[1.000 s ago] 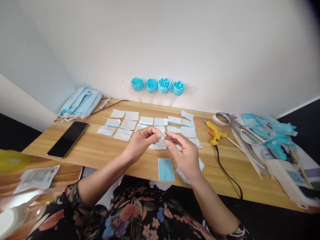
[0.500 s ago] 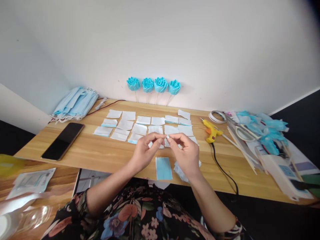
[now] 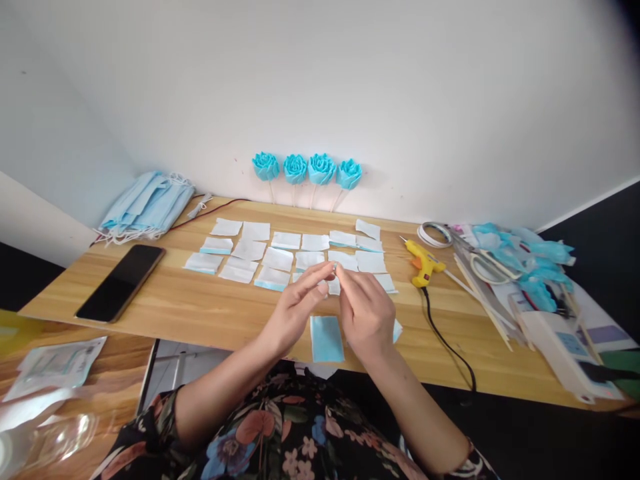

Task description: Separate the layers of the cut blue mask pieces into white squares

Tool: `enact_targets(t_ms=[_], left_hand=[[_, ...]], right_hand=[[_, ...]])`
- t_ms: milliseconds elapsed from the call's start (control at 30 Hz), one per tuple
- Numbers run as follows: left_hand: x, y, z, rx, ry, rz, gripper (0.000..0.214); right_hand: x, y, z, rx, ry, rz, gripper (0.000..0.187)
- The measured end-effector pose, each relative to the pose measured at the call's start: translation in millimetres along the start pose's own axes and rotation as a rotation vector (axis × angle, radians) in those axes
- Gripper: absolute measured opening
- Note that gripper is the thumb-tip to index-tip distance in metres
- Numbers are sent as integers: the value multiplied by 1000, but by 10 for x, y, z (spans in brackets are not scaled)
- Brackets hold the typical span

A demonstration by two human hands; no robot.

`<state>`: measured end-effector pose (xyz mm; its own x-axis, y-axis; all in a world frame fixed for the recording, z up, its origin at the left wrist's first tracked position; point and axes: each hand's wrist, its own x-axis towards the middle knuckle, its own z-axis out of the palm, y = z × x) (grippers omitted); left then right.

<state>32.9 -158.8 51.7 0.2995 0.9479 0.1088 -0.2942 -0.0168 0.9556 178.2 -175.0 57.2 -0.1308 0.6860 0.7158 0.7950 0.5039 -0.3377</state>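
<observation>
My left hand (image 3: 295, 308) and my right hand (image 3: 369, 310) meet at their fingertips over the table. Between them is a tiny whitish piece (image 3: 335, 267), too small to name and mostly covered by the fingers. Both hands are pinched closed at it. Under and beyond my hands, several white and light-blue fabric rectangles (image 3: 255, 231) lie in rows. Below, between my wrists, a single blue rectangle (image 3: 327, 339) lies flat. Part of another blue piece (image 3: 397, 331) shows beside my right wrist. Blue fabric roses (image 3: 321, 169) on thin sticks lean against the wall.
A yellow glue gun (image 3: 424, 263) with a black cord lies right, near a tape roll (image 3: 434, 235), scissors (image 3: 493, 265) and crumpled blue scraps (image 3: 543, 277). To the left are a phone (image 3: 121, 283) and stacked face masks (image 3: 145, 205). A power strip (image 3: 563, 353) sits at far right.
My right hand has turned, its fingers now folded closer together against the left fingertips. The left fingers have straightened a little. The tiny piece stays between the fingertips.
</observation>
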Motion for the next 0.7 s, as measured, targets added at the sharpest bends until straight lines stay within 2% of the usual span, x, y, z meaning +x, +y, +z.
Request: enact_targets(t_ms=[100, 233, 433, 567, 700], left_hand=[[76, -9, -17, -77, 50, -79, 28], [181, -22, -57, -159, 129, -164, 23], [243, -41, -85, -224, 92, -224, 23], [247, -28, -87, -326, 65, -238, 31], [245, -11, -97, -260, 44, -236, 24]], right_hand=[[-19, -33, -7, -15, -29, 1, 52], [-18, -30, -70, 158, -133, 50, 52], [36, 17, -179, 334, -203, 204, 40], [60, 58, -208, 423, -180, 329, 29], [62, 100, -208, 562, -146, 474, 19]])
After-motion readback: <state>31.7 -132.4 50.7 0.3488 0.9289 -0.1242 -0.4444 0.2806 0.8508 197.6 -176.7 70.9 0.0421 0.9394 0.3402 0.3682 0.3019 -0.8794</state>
